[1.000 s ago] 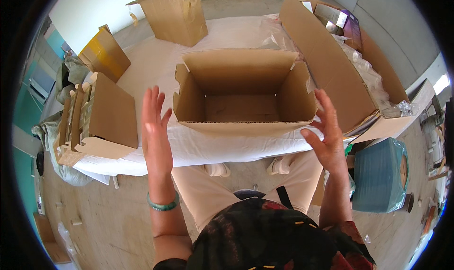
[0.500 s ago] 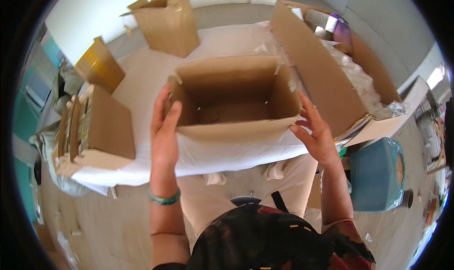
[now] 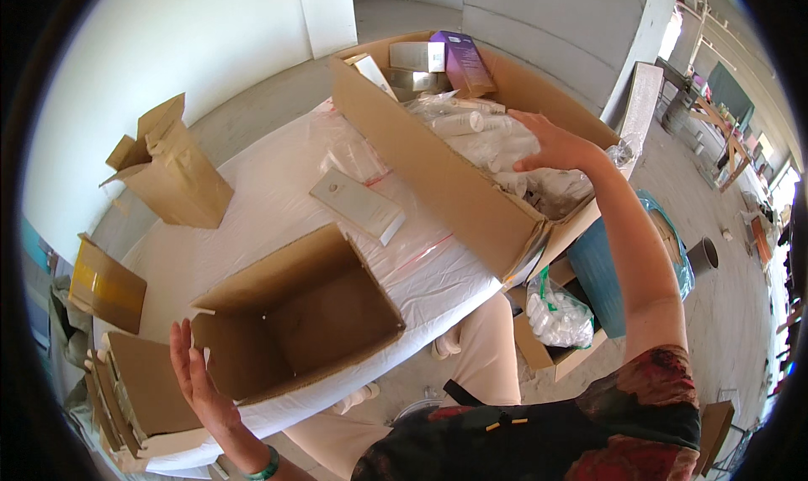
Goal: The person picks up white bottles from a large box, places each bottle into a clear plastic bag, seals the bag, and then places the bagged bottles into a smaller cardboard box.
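My left hand (image 3: 202,388), fingers stretched out, is beside the left wall of an open cardboard box (image 3: 290,271); whether it touches the wall, I cannot tell. The box's bare inside faces up. My right hand (image 3: 555,144) reaches into a long, large carton (image 3: 446,195) on the right, thumb and fingers apart, over white bottles (image 3: 471,127) in clear plastic. Nothing shows in its grasp. Boxes of white, silver and purple (image 3: 463,64) stand at that carton's far end. Between the two cartons lies a pale, flat box (image 3: 358,205) on the white-covered table (image 3: 278,199).
A tall open carton (image 3: 181,178) and a smaller taped one (image 3: 105,287) stand at the left. Flattened cardboard (image 3: 156,388) leans near the left front corner. Beside the table on the right are a small box holding bagged white items (image 3: 560,317) and a blue plastic-wrapped bundle (image 3: 598,258).
My right hand has left the open box and moved right, over the large carton. The open box now sits lower left in view, and the view has turned right.
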The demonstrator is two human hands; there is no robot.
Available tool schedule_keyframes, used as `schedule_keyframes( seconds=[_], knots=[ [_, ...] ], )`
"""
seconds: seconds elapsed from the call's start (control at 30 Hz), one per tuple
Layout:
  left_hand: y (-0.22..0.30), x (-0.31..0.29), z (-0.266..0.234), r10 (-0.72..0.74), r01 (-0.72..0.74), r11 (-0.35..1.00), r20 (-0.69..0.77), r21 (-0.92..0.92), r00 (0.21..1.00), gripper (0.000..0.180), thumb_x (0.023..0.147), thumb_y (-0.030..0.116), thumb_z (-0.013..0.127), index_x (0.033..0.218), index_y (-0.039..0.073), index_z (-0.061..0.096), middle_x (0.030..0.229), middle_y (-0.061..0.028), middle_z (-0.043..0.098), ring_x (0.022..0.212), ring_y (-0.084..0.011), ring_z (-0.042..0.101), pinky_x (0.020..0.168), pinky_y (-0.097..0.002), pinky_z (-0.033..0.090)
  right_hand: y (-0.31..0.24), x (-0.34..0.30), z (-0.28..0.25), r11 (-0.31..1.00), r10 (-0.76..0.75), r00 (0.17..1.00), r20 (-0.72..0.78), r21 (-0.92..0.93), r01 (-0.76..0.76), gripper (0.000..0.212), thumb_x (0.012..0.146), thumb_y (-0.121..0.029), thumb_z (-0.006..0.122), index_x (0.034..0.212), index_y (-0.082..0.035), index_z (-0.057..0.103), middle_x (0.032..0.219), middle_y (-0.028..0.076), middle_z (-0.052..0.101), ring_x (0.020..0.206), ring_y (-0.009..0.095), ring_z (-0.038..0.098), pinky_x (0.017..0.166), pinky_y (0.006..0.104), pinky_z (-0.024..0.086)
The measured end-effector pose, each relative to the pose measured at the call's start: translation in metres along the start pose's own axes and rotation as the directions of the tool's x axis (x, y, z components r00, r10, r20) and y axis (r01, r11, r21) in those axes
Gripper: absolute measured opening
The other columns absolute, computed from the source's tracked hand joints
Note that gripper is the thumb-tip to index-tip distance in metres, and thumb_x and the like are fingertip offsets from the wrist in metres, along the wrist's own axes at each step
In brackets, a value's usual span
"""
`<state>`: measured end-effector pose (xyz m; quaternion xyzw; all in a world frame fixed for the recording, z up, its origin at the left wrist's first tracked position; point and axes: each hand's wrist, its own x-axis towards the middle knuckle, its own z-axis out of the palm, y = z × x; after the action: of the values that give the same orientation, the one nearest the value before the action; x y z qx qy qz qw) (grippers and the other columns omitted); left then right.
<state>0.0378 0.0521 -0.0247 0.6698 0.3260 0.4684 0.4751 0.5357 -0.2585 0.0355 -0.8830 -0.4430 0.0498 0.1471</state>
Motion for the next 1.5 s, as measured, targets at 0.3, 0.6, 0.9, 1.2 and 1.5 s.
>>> schedule_keyframes(
  seconds=[0.3, 0.6, 0.9, 1.2, 1.5],
  knots=[
    [-0.01, 0.023, 0.002, -0.056, 0.058, 0.998, -0.078, 0.034, 0.995, 0.054, 0.096, 0.033, 0.046, 0.142, 0.008, 0.033, 0.143, -0.012, 0.038, 0.129, -0.0239, 0.038, 0.106, -0.0393, 0.032, -0.012, 0.042, 0.021, 0.962, 0.162, 0.978, 0.128, -0.242, -0.127, 0.093, 0.072, -0.05, 0.072, 0.146, -0.022, 0.024, 0.146, 0.024, 0.022, 0.125, 0.041, 0.04, 0.102, 0.0428, 0.036],
    [-0.014, 0.025, 0.017, -0.137, 0.129, 0.957, -0.013, -0.26, 0.991, 0.056, 0.095, 0.037, 0.047, 0.14, 0.005, 0.036, 0.138, -0.0136, 0.042, 0.124, -0.0276, 0.044, 0.103, -0.0407, 0.037, 0.035, 0.049, 0.04, 0.957, -0.073, 0.992, -0.105, -0.286, 0.04, 0.025, 0.08, -0.027, 0.065, 0.093, -0.006, 0.058, 0.099, 0.017, 0.056, 0.093, 0.037, 0.056, 0.079, 0.0445, 0.046],
    [-0.012, 0.013, 0.007, -0.11, 0.107, 0.962, 0.002, -0.25, 0.994, 0.049, 0.094, 0.027, 0.053, 0.134, 0.001, 0.042, 0.128, -0.0113, 0.051, 0.113, -0.0208, 0.051, 0.092, -0.0338, 0.045, 0.043, 0.058, 0.025, 0.993, 0.054, 0.957, -0.284, -0.081, -0.08, 0.018, 0.081, -0.017, 0.062, 0.094, -0.005, 0.06, 0.092, 0.015, 0.059, 0.091, 0.031, 0.058, 0.08, 0.0393, 0.046],
    [-0.026, 0.003, -0.008, -0.134, 0.066, 0.928, -0.165, -0.367, 0.977, 0.027, 0.093, 0.02, 0.057, 0.113, 0.002, 0.058, 0.094, -0.0052, 0.061, 0.086, -0.0109, 0.055, 0.074, -0.0255, 0.048, 0.034, 0.051, 0.03, 0.986, 0.165, 0.985, 0.053, -0.036, -0.163, 0.079, 0.08, -0.036, 0.068, 0.142, -0.008, 0.028, 0.133, 0.025, 0.046, 0.123, 0.037, 0.044, 0.103, 0.0399, 0.035],
    [-0.025, 0.007, 0.021, -0.057, -0.018, 0.956, -0.247, -0.292, 0.967, 0.018, 0.092, 0.019, 0.058, 0.101, 0.004, 0.059, 0.089, -0.0024, 0.058, 0.081, -0.0089, 0.052, 0.069, -0.0226, 0.045, 0.041, 0.051, 0.028, 0.994, 0.072, 0.994, -0.084, -0.076, -0.079, 0.067, 0.08, -0.036, 0.068, 0.133, -0.006, 0.043, 0.133, 0.018, 0.049, 0.121, 0.034, 0.048, 0.101, 0.0389, 0.038]
  ],
)
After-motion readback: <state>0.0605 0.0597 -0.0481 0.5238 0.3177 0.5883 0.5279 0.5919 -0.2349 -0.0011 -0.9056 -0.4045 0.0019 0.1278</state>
